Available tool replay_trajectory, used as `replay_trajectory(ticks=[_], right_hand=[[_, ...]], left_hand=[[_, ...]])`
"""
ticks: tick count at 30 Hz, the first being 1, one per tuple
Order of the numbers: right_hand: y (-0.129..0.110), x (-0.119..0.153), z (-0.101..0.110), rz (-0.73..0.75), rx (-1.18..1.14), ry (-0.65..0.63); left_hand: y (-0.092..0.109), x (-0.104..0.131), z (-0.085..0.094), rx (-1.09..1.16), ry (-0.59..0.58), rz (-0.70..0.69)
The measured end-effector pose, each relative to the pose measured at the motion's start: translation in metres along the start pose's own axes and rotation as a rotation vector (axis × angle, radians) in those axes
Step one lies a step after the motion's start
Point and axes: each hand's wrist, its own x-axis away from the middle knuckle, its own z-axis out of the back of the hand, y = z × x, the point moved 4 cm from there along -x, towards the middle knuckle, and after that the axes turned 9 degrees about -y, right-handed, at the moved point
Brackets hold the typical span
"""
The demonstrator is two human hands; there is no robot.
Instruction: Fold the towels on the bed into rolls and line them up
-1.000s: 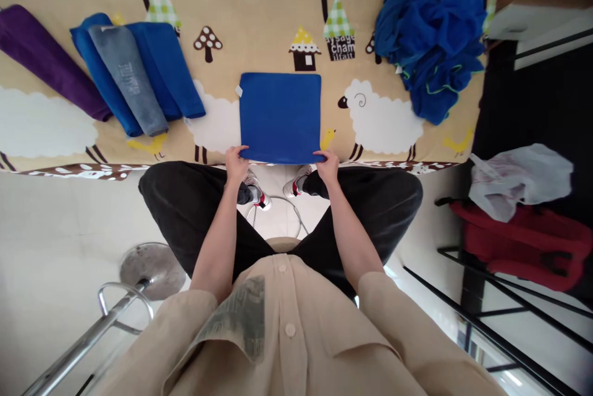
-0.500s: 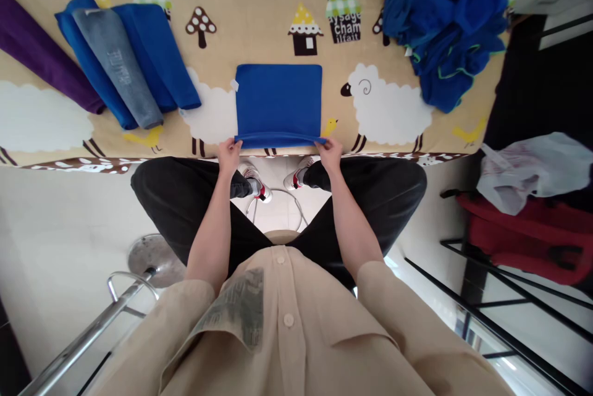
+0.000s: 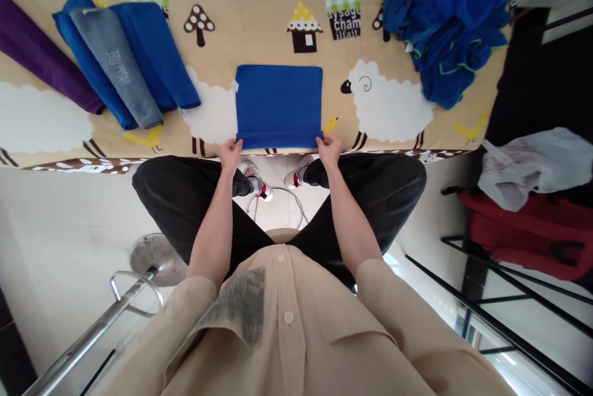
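A blue towel [image 3: 278,98] lies flat at the table's near edge, with a narrow strip folded over along its near side. A small white tag sticks out at its left edge. My left hand [image 3: 229,154] pinches the near left corner of the fold. At the near right corner, my right hand [image 3: 330,150] pinches the other end of the strip. Both hands rest at the table edge, level with each other.
Rolled or folded blue towels with a grey towel [image 3: 115,68] and a purple towel [image 3: 46,53] lie on the left. A crumpled heap of blue towels [image 3: 449,19] sits at the right on the patterned tablecloth [image 3: 259,7]. Beyond the edge are a plastic bag [image 3: 532,164] and a red bag [image 3: 528,235].
The folded strip at the towel's near edge now lies flatter and straighter. Both hands stay at its corners, the right one a touch lower on the fold.
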Motion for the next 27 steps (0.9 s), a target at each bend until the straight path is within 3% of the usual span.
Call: replay_trajectory(ticks=[4,7,9,12,14,18,22,27], right_hand=[[-0.013,0.018,0.002,0.04,0.195,0.037],[-0.031,0.044,0.003,0.225,0.339,0.158],[-0.044,0.059,-0.004,0.383,0.452,0.09],[-0.055,0.068,-0.022,0.568,0.604,-0.213],[-0.056,0.064,-0.029,0.613,0.669,-0.34],[-0.051,0.044,-0.031,0.635,0.737,-0.443],[-0.048,0.029,-0.018,0.637,0.717,-0.449],[-0.042,0.021,0.004,0.547,0.591,-0.495]], left_hand=[[0.015,0.01,0.004,-0.109,0.073,-0.025],[0.043,0.03,0.001,-0.304,0.093,-0.242],[0.061,0.043,-0.013,-0.416,-0.097,-0.427],[0.07,0.053,-0.034,-0.539,-0.413,-0.58],[0.067,0.047,-0.038,-0.593,-0.478,-0.572],[0.057,0.019,-0.034,-0.618,-0.494,-0.54],[0.054,0.0,-0.03,-0.633,-0.555,-0.542],[0.055,0.0,-0.016,-0.581,-0.729,-0.539]])
